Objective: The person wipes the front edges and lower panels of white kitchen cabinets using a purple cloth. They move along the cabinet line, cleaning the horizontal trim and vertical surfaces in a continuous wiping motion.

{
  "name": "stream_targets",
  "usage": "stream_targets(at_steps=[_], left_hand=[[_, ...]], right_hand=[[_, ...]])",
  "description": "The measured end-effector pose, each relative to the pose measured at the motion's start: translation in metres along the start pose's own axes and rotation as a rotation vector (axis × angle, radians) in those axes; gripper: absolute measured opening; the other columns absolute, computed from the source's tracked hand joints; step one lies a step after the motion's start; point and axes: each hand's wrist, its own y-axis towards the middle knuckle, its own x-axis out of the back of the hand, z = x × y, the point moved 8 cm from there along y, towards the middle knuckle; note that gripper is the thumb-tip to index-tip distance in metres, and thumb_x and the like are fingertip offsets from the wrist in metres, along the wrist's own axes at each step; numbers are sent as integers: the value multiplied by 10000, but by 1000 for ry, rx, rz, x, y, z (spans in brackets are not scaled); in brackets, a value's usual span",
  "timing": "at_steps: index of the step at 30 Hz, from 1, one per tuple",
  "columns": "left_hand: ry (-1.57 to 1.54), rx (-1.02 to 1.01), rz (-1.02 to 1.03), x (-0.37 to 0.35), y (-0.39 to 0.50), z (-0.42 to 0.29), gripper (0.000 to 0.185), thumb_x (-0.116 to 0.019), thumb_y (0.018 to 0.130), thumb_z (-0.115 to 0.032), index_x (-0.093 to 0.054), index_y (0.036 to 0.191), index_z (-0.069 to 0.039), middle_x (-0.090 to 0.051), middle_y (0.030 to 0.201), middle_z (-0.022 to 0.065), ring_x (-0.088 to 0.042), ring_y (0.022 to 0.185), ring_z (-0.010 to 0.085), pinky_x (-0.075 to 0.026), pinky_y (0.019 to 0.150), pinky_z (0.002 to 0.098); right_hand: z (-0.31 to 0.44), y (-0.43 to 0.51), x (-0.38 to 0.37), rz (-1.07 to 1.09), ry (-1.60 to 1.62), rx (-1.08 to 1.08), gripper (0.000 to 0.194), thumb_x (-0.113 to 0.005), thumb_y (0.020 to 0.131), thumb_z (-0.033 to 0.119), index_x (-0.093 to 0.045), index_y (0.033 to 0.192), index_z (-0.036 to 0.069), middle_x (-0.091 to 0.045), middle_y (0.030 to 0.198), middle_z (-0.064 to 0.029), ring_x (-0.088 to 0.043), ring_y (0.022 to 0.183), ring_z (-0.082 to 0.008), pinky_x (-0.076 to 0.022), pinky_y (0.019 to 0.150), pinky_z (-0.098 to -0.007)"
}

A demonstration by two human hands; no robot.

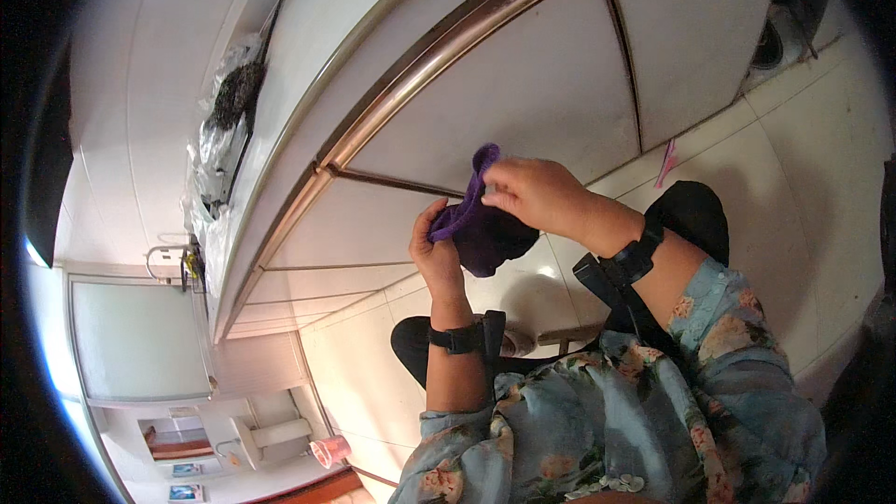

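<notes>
A dark fabric item with a purple knitted edge (456,218) is held up between my hands, above the tiled floor and in front of the cabinet doors. My left hand (435,245) grips the purple edge at its lower left, thumb and fingers around it. At the upper right of the edge, my right hand (528,189) pinches the fabric with bent fingers. The dark part (495,241) hangs below and between both hands. Its exact kind cannot be told. Each wrist wears a black strap.
White cabinet doors (504,84) with metal trim curve in front of me. Plastic bags (217,147) lie on the counter at left. A pink object (666,164) lies on the floor by the cabinet. A pink bucket (330,451) stands near the washbasin (269,437).
</notes>
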Motion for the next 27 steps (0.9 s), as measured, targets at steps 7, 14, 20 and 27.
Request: stream_targets(at_steps=[7,14,20,27], left_hand=[[-667,273,-52,-2,-4,10,578,-379,790,90,-510,1339,-29,-588,1214,168,-619,1080,303,-539,943,412],[-726,209,330,-49,-15,-52,560,-535,820,-4,-460,1374,26,-563,1289,163,-581,1161,269,-461,1025,390],[766,-958,-107,-28,-28,-174,615,-666,901,-88,-400,1448,1,-407,1464,226,-397,1373,388,-371,1102,475],[850,-1288,-596,3,46,-302,479,-624,962,-205,-501,1406,-77,-387,1483,222,-380,1367,378,-365,1081,509]], right_hand=[[41,-14,-16,-45,72,329,1020,-913,591,338,-413,1473,227,-275,1546,-185,-370,1360,-427,-346,1124,-493],[24,-9,-16,-115,251,283,773,-770,732,2,-455,1406,214,-404,1433,-163,-485,1277,-375,-455,1058,-429],[-7,-1,68,-536,462,108,415,-690,850,9,-589,1245,82,-625,1162,-65,-598,1084,-179,-483,951,-308],[-42,-44,197,-1226,816,8,406,-672,936,167,-536,1302,54,-609,1193,-95,-580,1055,-170,-490,923,-323]])
